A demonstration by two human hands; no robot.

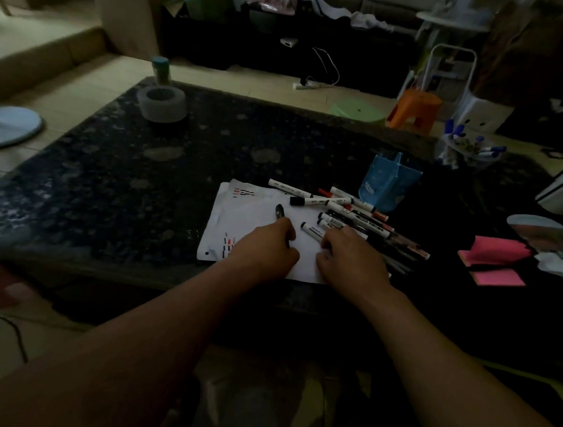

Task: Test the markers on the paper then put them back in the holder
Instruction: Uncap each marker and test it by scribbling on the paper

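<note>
A white paper [254,217] with short red and black test strokes lies on the dark table [148,164]. My left hand [266,248] is closed on a dark marker [279,212] whose end sticks up and away over the paper. My right hand [352,257] rests palm down on the paper's right part, fingers curled at the edge of a pile of several white markers [347,209] with black and red caps. Whether it grips one is hidden. A blue holder [391,182] stands upright just behind the pile.
Pink sticky note pads [495,262] lie to the right. A grey tape roll [162,103] and a small bottle [160,69] stand at the table's far left. A clear cup of blue markers [467,149] sits at the far right edge.
</note>
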